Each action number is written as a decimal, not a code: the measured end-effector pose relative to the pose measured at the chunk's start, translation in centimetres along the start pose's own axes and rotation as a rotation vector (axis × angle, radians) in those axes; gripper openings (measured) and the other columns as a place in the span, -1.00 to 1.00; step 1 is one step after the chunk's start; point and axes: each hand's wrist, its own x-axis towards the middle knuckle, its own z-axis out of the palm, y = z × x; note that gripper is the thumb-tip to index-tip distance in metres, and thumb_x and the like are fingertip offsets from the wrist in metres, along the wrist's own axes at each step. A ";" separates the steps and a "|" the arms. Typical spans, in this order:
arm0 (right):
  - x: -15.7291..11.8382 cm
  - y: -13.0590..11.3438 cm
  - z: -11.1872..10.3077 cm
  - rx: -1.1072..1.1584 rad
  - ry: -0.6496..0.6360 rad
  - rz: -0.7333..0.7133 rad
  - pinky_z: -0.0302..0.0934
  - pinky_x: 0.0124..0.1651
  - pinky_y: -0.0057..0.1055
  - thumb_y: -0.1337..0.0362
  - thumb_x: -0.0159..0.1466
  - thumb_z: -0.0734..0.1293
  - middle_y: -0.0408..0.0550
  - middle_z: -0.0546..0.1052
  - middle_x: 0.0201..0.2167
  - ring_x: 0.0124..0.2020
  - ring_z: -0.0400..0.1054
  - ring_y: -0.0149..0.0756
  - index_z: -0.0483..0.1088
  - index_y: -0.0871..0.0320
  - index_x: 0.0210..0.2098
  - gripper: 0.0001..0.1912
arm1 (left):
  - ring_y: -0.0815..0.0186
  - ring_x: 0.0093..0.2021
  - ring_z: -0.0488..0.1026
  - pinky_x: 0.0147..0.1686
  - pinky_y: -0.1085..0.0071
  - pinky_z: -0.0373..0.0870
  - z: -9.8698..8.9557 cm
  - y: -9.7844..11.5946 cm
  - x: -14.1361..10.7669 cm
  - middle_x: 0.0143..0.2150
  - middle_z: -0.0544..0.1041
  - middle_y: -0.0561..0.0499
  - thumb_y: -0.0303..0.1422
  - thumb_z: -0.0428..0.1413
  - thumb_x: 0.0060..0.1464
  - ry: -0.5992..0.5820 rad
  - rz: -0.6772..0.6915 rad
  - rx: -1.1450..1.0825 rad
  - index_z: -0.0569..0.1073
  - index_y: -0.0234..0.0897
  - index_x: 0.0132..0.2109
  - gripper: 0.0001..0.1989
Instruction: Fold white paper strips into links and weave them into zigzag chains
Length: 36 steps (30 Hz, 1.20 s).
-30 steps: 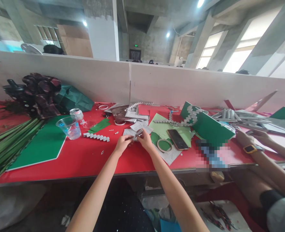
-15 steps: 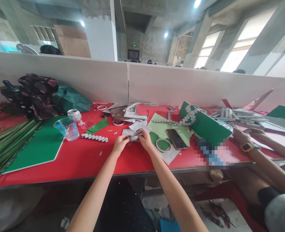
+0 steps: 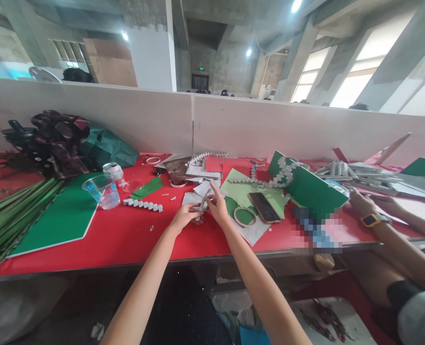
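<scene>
Between my two hands is a small folded strip of printed paper [image 3: 203,203]. My left hand [image 3: 184,215] pinches its left end. My right hand [image 3: 218,205] grips the other side, with the index finger raised and pointing forward. Loose printed paper pieces [image 3: 191,197] lie just beyond my fingers. To the left rests a short folded-paper chain [image 3: 143,205]. A longer zigzag paper chain [image 3: 270,182] curves over light green paper [image 3: 237,176] on the right. Near my right hand are a roll of tape [image 3: 244,216] and a phone [image 3: 265,207].
On the left of the red table [image 3: 126,244] are a plastic cup [image 3: 102,194], a can [image 3: 113,173], green leaves [image 3: 25,211] and a green board [image 3: 61,215]. Another green board [image 3: 306,187] stands tilted at right. Beyond it, a co-worker's hands [image 3: 363,203] are busy. A white partition [image 3: 126,115] runs behind.
My right index finger has lifted and straightened, and the paper strip between my hands now stands more upright. The view has shifted slightly.
</scene>
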 end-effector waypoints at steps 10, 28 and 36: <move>-0.1 -0.2 0.0 0.030 -0.049 0.007 0.14 -0.49 -0.57 0.31 0.19 0.22 -0.19 0.40 -0.43 -0.59 0.15 -0.50 0.17 0.05 0.24 -0.39 | 0.29 -0.48 0.53 -0.44 0.37 0.49 0.2 0.4 -0.6 -0.38 0.52 0.02 -0.33 0.28 -0.12 -0.171 -0.016 -0.022 0.41 -0.31 -0.11 -0.61; -0.1 0.2 -0.1 -0.176 -0.071 0.013 0.21 -0.38 -0.48 0.53 0.01 0.14 -0.07 0.47 -0.12 -0.56 0.16 -0.49 0.25 0.00 0.18 -0.25 | 0.20 -0.36 0.56 -0.29 0.30 0.45 0.2 1.4 -1.6 -0.37 0.53 -0.03 -0.31 0.27 -0.06 -0.352 -0.021 -0.063 0.37 -0.30 -0.03 -0.56; -0.5 -0.6 -0.3 -0.321 -0.146 -0.049 0.19 -0.27 -0.47 0.52 0.13 0.15 -0.07 0.45 -0.13 -0.33 0.33 -0.35 0.30 -0.03 0.15 -0.37 | 0.22 -0.36 0.55 -0.26 0.27 0.43 0.0 1.2 -1.4 -0.39 0.54 -0.01 -0.32 0.29 -0.09 -0.311 0.023 -0.143 0.33 -0.30 0.04 -0.47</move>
